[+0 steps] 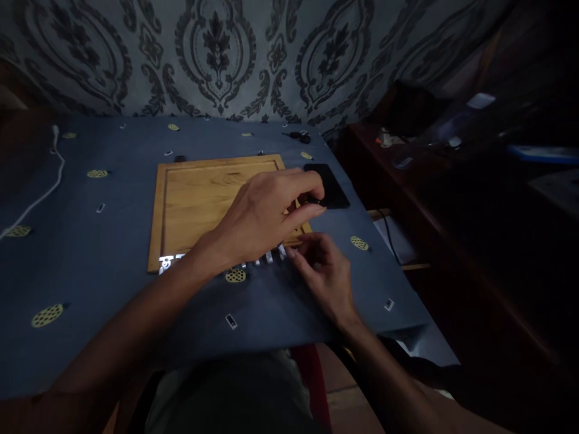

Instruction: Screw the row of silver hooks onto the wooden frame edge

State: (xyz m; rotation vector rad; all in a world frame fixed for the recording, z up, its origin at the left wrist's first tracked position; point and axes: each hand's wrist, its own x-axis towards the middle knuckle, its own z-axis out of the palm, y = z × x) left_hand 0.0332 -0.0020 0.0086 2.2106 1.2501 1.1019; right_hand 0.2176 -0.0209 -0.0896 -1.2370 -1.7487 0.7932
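My left hand [271,208] reaches across the right part of a wooden board [199,199], its thumb and forefinger pinched on a small dark object [312,200] whose kind I cannot make out. Below it, at the board's front right corner, my right hand [328,274] has its fingers curled and drawn together. Its fingertips are beside the last of several small bright white pieces [269,257], which run along the board's front edge. Whether they grip one is too dark to tell. My left forearm hides part of that row.
A flat black rectangular object [330,185] lies right of the board on the blue patterned tablecloth [113,241]. Small dark items [298,137] rest at the back. A white cable [56,169] trails along the left. Dark reddish furniture [407,187] stands to the right.
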